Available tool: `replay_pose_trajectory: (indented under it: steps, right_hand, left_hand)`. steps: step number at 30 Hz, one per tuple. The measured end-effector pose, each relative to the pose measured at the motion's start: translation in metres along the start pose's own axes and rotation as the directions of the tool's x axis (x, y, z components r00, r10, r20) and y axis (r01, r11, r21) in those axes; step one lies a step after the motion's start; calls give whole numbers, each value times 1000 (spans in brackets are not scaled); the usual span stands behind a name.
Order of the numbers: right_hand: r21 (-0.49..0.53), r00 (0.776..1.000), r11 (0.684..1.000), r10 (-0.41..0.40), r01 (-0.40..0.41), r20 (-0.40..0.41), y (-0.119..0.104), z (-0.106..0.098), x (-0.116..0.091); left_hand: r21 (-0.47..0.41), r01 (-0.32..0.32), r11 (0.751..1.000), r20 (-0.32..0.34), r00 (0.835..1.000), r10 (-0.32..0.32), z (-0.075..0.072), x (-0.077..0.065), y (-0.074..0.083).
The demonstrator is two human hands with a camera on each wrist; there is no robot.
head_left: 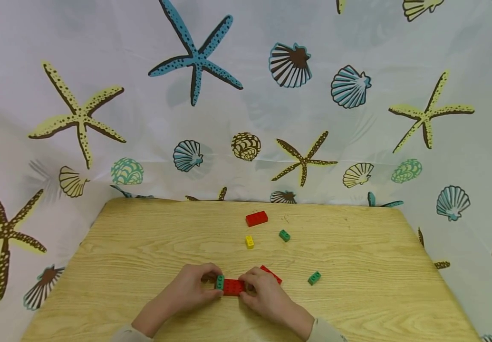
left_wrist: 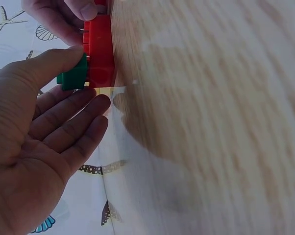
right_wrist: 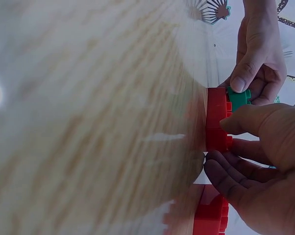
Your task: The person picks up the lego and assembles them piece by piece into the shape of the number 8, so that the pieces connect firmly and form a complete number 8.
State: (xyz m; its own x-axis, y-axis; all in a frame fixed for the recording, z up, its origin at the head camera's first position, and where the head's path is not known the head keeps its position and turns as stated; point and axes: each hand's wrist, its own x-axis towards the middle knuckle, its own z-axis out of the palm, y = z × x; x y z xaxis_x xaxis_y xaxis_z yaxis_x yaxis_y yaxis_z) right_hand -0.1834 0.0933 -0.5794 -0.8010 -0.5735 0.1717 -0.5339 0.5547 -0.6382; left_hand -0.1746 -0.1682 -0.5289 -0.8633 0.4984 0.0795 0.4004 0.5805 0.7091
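Note:
A red toy building brick (head_left: 234, 287) lies studs up on the table between the two hands. On its left end sits a smaller green brick (head_left: 220, 282). My left hand (head_left: 192, 286) pinches that green brick between thumb and fingers, also seen from the side in the left wrist view, where the green brick (left_wrist: 75, 74) rests on the red one (left_wrist: 101, 51). My right hand (head_left: 267, 293) holds the right end of the red brick, its thumb and fingers at that end. Whether the green brick is fully pressed down cannot be told.
A second red brick (head_left: 271, 274) lies just beyond the right hand. Farther back are another red brick (head_left: 256, 218), a small yellow brick (head_left: 249, 242) and a green brick (head_left: 284, 235). One more green brick (head_left: 314, 278) lies to the right on the wooden table (head_left: 357, 247). A patterned curtain (head_left: 246, 114) stands behind.

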Motion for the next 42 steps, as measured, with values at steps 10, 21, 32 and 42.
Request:
replay_pose_trajectory:
  steps: [10, 21, 32, 42]
  right_hand:
    - [-6, 999, 999, -41, 40, -13, -14, -11, -3]
    - [-23, 999, 999, -49, 49, 8, -24, -18, -3]
    - [-7, 1000, 1000, -9, 9, -11, 7, 5, 1]
    - [-6, 1000, 1000, -19, 19, -1, -14, -9, -1]
  left_hand:
    - [16, 13, 1000, 25, 1000, -13, 0, 2, 0]
    - [10, 4, 1000, 50, 999, -4, -3, 6, -3]
    - [-7, 3, 1000, 57, 998, -3, -7, 8, -1]
    - [-16, -7, 1000, 63, 998, 8, -8, 9, -1]
